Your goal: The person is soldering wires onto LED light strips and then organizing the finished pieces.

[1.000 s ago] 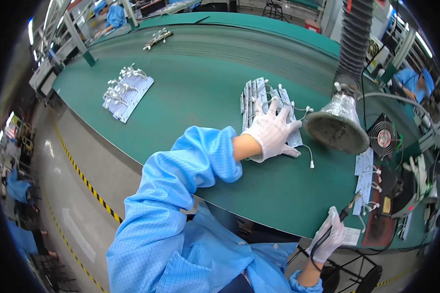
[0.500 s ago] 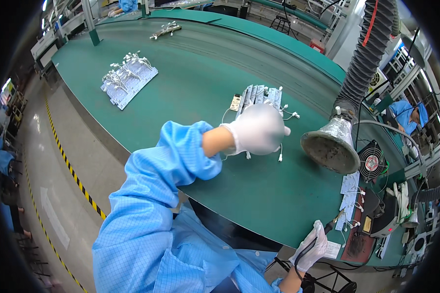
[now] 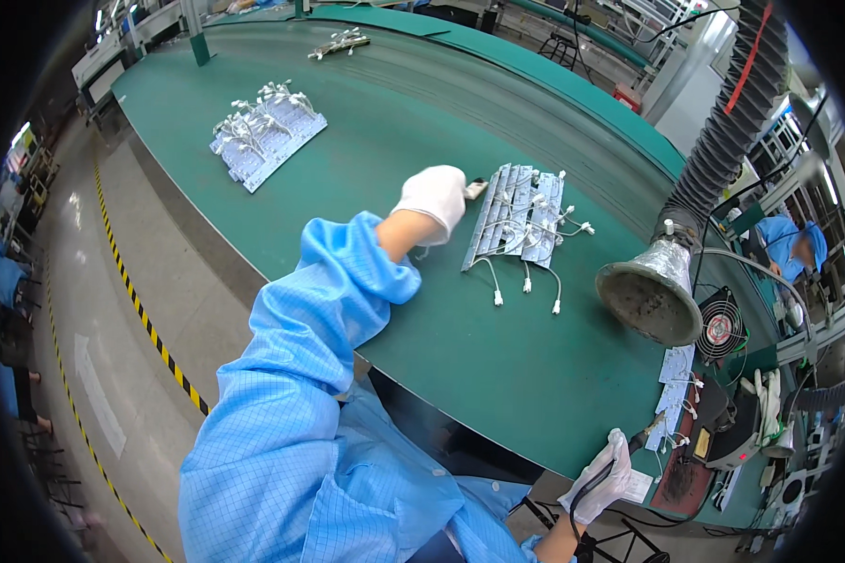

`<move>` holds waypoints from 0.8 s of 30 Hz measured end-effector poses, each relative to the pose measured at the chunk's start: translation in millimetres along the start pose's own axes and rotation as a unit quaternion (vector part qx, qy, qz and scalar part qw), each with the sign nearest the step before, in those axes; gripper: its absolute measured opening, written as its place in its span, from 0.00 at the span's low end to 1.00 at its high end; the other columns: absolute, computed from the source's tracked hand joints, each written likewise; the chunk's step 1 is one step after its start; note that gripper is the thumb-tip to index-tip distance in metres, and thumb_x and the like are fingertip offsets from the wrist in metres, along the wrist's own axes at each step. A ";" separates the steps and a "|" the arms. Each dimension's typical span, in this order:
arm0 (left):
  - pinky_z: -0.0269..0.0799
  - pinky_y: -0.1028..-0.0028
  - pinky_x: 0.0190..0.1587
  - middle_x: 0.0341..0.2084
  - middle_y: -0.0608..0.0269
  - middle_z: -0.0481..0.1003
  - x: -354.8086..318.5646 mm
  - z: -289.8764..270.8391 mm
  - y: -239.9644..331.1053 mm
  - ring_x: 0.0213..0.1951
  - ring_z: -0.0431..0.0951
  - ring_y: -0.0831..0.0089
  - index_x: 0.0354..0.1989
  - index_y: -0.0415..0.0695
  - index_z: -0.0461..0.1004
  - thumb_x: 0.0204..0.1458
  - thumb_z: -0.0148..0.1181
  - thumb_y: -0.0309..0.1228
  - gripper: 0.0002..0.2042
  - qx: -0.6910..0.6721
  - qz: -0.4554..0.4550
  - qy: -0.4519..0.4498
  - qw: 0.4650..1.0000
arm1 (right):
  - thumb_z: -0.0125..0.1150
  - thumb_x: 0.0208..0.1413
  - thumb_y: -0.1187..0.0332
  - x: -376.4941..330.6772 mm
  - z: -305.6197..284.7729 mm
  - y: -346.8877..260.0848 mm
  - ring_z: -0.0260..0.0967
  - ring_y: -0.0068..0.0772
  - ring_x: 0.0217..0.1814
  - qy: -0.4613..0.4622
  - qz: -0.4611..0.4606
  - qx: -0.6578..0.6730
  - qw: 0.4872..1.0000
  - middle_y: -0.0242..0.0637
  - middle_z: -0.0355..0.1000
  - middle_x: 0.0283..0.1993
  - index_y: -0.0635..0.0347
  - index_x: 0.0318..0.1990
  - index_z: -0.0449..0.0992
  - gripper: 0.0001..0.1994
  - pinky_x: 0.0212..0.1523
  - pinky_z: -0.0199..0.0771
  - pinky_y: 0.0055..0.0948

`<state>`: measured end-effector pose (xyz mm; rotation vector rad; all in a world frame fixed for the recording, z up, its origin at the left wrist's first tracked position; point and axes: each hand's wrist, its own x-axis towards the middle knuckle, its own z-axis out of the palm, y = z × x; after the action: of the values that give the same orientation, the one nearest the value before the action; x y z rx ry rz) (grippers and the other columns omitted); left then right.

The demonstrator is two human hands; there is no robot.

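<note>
My left hand (image 3: pixel 434 199), in a white glove, is closed at the left side of the circuit-board strips (image 3: pixel 516 218). At its fingertips is a small pale piece with a dark end (image 3: pixel 476 190), mostly covered by the glove. White wires with plugs (image 3: pixel 528 283) run across these strips and hang off their near edge. My right hand (image 3: pixel 603 480), also gloved, grips a soldering iron (image 3: pixel 637 438) at the table's near right edge, its black cable looping over the glove. The iron points towards further white strips (image 3: pixel 672 399) with short wires.
A flared extraction hood (image 3: pixel 650 298) on a black hose hangs over the right side. Beyond it are a small fan (image 3: pixel 721 326) and a dark soldering station (image 3: pixel 734 427). More wired boards (image 3: pixel 268 136) lie at the left, and a small bundle (image 3: pixel 340 44) lies farther back.
My left hand has moved left off the board strips, uncovering them and their wires, to the small pale piece beside them. The view has shifted slightly; my right hand keeps its grip.
</note>
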<state>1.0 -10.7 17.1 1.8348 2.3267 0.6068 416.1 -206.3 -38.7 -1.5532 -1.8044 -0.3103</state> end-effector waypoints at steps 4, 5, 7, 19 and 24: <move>0.73 0.72 0.33 0.25 0.58 0.74 -17.5 -42.6 0.8 0.29 0.77 0.69 0.37 0.36 0.74 0.50 0.56 0.24 0.07 -0.543 -0.062 -0.105 0.831 | 0.54 0.58 0.78 -1.0 -2.5 -6.6 0.75 0.44 0.44 0.013 0.011 0.007 1.000 0.46 0.76 0.42 0.65 0.46 0.74 0.09 0.46 0.73 0.37; 0.72 0.75 0.32 0.25 0.62 0.72 -35.2 -53.9 6.9 0.28 0.74 0.74 0.39 0.36 0.72 0.49 0.57 0.23 0.09 -0.605 -0.035 -0.183 0.774 | 0.54 0.58 0.78 -0.7 -5.2 -8.3 0.74 0.44 0.44 0.015 0.004 0.018 1.000 0.46 0.76 0.42 0.65 0.46 0.74 0.09 0.46 0.73 0.37; 0.71 0.77 0.32 0.24 0.65 0.71 -74.5 -60.8 23.2 0.27 0.73 0.78 0.41 0.36 0.70 0.48 0.59 0.24 0.12 -0.658 -0.027 -0.292 0.693 | 0.54 0.58 0.78 -2.4 -3.1 -0.2 0.74 0.44 0.44 0.001 0.011 0.017 1.000 0.46 0.76 0.42 0.65 0.45 0.74 0.09 0.46 0.73 0.37; 0.72 0.61 0.38 0.29 0.49 0.75 -126.5 -39.6 76.0 0.35 0.77 0.53 0.42 0.43 0.72 0.53 0.57 0.40 0.15 0.039 0.216 -0.170 0.961 | 0.56 0.55 0.79 6.5 -0.7 0.6 0.75 0.45 0.40 0.024 -0.015 0.000 1.000 0.42 0.77 0.42 0.62 0.45 0.74 0.11 0.43 0.73 0.37; 0.73 0.60 0.39 0.31 0.49 0.76 -132.4 -20.8 67.6 0.37 0.78 0.53 0.48 0.40 0.68 0.47 0.64 0.39 0.22 0.050 0.201 -0.144 0.968 | 0.57 0.53 0.80 6.8 -4.4 -2.9 0.74 0.46 0.37 0.022 -0.033 0.019 0.999 0.42 0.77 0.40 0.61 0.46 0.74 0.13 0.40 0.72 0.39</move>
<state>89.8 -129.2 41.4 2.2870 1.8436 0.2367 415.0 -204.5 -30.3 -1.4518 -1.8188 -0.3361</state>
